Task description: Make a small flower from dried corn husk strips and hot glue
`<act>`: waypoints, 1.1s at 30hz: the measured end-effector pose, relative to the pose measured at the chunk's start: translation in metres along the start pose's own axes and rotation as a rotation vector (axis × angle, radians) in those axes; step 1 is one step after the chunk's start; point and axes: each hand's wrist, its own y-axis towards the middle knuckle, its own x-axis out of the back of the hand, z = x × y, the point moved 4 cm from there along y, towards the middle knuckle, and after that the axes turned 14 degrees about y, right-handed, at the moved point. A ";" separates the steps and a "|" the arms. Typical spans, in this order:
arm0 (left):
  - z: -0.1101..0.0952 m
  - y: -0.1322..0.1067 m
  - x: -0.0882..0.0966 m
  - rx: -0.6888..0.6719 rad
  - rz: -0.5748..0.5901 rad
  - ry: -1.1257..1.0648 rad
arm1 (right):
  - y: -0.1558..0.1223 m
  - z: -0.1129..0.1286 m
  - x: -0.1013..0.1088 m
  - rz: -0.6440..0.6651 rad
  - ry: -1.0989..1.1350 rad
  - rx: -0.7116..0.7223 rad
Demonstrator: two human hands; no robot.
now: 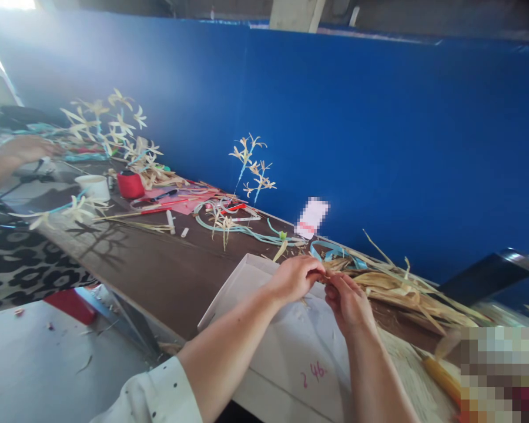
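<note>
My left hand (296, 278) and my right hand (349, 302) meet fingertip to fingertip over a shallow white cardboard box (264, 358). Both are closed in a pinch on something small and pale, mostly covered by the fingers, whose kind I cannot make out. Just beyond my right hand lies a heap of dried, straw-coloured husk strips (401, 288). A loop of light blue ribbon (332, 251) rests behind my fingers. Farther back, handmade husk flowers (248, 154) stand on thin blue-wrapped stems.
At left, another person's hand (24, 150) reaches over the table near more husk flowers (122, 124). A white cup (94, 189), a red roll (130, 184), pale tubing (242, 234) and pens lie along the table. A blue partition (401, 129) borders the back; a dark cylinder (489, 275) leans at right.
</note>
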 end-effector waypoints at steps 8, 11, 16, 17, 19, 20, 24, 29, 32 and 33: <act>-0.003 -0.001 0.004 0.014 0.022 -0.018 | 0.001 0.001 0.001 0.017 0.056 -0.002; -0.003 -0.001 0.004 0.044 0.040 -0.045 | 0.001 0.002 0.001 0.017 0.028 0.004; 0.002 0.000 0.003 0.187 0.034 -0.084 | 0.002 0.000 0.000 0.060 -0.120 0.065; 0.003 0.000 0.002 0.218 0.036 -0.087 | 0.002 0.000 0.000 0.064 -0.163 0.083; 0.006 -0.001 0.001 0.266 0.050 -0.088 | 0.002 0.001 0.000 0.063 -0.254 0.119; 0.007 -0.001 0.000 0.285 0.057 -0.083 | 0.001 0.001 0.000 0.062 -0.295 0.133; 0.012 -0.002 -0.002 0.335 0.067 -0.039 | 0.001 0.001 -0.002 0.082 -0.408 0.167; 0.014 -0.001 -0.002 0.345 0.067 -0.012 | 0.002 0.000 -0.002 0.088 -0.463 0.225; 0.013 -0.001 -0.002 0.356 0.082 -0.001 | 0.003 0.000 -0.002 0.090 -0.484 0.246; 0.013 -0.001 -0.002 0.360 0.087 0.001 | 0.003 -0.001 -0.001 0.091 -0.490 0.253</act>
